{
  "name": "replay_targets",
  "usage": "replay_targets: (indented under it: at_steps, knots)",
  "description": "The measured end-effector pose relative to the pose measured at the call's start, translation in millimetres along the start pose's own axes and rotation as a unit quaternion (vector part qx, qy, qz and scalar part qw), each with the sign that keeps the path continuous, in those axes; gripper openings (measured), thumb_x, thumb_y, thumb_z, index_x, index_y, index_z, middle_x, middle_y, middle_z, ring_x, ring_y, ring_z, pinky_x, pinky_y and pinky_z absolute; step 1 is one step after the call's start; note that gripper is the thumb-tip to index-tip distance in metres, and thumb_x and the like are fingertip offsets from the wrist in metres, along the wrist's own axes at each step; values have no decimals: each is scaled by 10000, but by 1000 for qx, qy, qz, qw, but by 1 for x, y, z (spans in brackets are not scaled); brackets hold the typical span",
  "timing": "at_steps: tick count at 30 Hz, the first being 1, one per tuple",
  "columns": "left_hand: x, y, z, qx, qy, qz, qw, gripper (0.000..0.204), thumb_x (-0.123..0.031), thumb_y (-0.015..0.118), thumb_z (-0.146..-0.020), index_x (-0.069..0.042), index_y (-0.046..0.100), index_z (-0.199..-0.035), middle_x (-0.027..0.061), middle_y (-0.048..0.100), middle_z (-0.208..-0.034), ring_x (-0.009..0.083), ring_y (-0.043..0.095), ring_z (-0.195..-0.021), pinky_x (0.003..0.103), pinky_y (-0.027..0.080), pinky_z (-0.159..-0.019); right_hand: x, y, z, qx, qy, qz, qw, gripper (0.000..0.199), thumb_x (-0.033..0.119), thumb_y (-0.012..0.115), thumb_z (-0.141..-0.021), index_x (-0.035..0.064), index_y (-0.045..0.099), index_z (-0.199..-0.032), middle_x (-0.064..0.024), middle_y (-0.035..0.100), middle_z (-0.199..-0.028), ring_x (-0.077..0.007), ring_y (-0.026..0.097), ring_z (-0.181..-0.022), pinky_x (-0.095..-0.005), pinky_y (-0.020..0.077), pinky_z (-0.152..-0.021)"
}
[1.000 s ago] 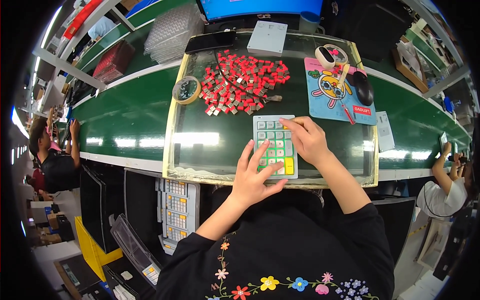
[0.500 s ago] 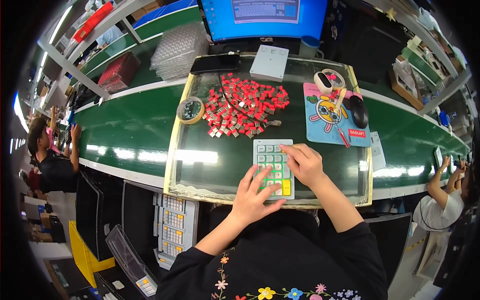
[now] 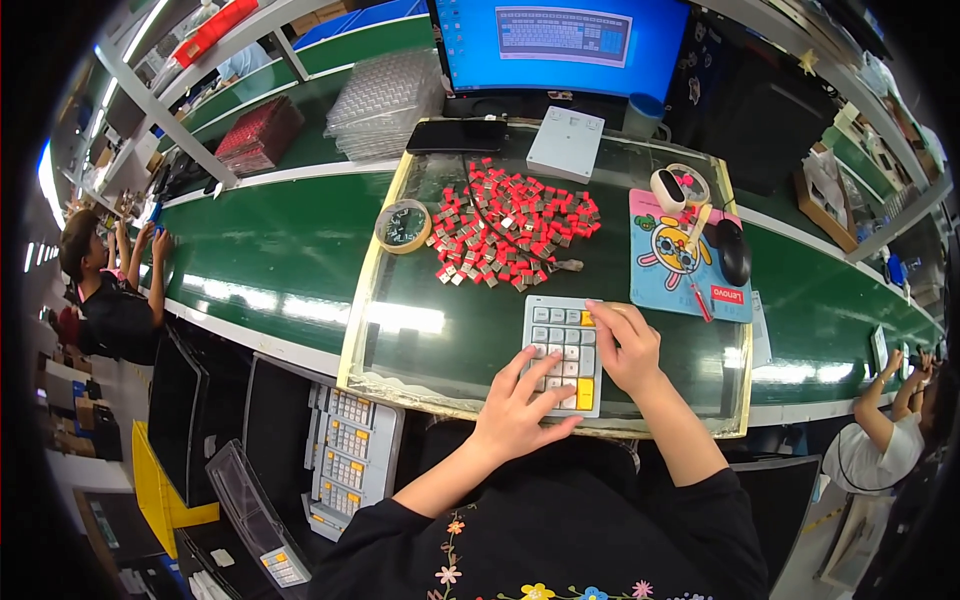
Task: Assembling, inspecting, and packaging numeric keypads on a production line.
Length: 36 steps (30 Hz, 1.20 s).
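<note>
A light grey numeric keypad (image 3: 564, 328) with white, grey and two orange-yellow keys lies on the glass-topped mat in front of me. My left hand (image 3: 512, 408) comes over its lower left with fingers spread, fingertips resting on the keys. At the upper right corner, my right hand (image 3: 628, 350) has its bent index fingertip at the orange key, its other fingers loosely curled beside the pad's right edge. Neither hand grips anything. Just beyond the keypad spreads a heap of red-capped USB plugs (image 3: 515, 225), with a dark cable (image 3: 475, 205) across it.
A monitor (image 3: 565, 45) with a keyboard picture stands behind a white flat box (image 3: 566, 143). Left are a tape roll (image 3: 404, 226) and a black phone (image 3: 457, 136); right, a mouse (image 3: 733, 252) on a cartoon mouse pad (image 3: 650, 290). More keypads fill a grey tray (image 3: 385, 445) at lower left.
The green glow around the keypad's keys has gone out. My view has shifted, so everything sits a little lower and further right. Both hands stay over the keypad in much the same pose.
</note>
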<state>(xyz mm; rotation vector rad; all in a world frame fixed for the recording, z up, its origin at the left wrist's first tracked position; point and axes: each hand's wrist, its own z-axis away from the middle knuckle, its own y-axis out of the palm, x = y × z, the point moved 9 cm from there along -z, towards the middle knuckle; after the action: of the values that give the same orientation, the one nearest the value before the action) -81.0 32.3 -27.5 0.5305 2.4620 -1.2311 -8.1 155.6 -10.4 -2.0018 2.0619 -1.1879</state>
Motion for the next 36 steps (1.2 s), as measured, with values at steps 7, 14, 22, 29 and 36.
replay_targets:
  at_steps: [7, 14, 22, 29, 36]
  knots:
    - [-1, 2, 1, 10, -5, -3, 1000, 350, -280, 740, -656, -168, 612, -962, 68, 477, -1272, 307, 405, -1197, 363, 385, -962, 0, -2, -2, -10, -12, -6, 1000, 326, -53, 631, -680, 78, 632, -979, -24, 628, -850, -144, 588, -632, -223, 465, -533]
    - [0, 0, 0, 2, -3, -4, 1000, 357, -283, 743, -656, -170, 615, -969, 64, 477, -1272, 307, 400, -1199, 364, 387, -966, -4, -1, 2, -8, 12, -28, 1000, 279, -41, 645, -694, 74, 633, -948, -25, 630, -848, -148, 589, -636, -225, 465, -537]
    - [0, -1, 5, -3, 4, 0, 1000, 366, -287, 731, -667, -169, 596, -986, 70, 477, -1270, 300, 418, -1192, 355, 384, -931, -2, 0, 0, -12, 11, -17, 1000, 250, -35, 645, -714, 75, 627, -938, -24, 630, -850, -149, 587, -636, -224, 461, -530]
    - [-1, 1, 0, 4, 7, 0, 1000, 385, -294, 730, -668, -170, 585, -1002, 69, 482, -1262, 295, 427, -1186, 354, 382, -921, -4, -2, -2, -18, 8, -8, 1000, 247, -29, 636, -728, 80, 625, -949, -24, 624, -863, -145, 582, -641, -224, 455, -521]
    - [-1, 1, -1, 3, 7, 1, 1000, 364, -288, 735, -663, -162, 600, -977, 63, 496, -1240, 298, 425, -1186, 361, 389, -939, -9, -4, -3, -15, 29, -4, 999, 253, -25, 635, -727, 90, 627, -952, -28, 620, -871, -148, 578, -646, -229, 452, -523]
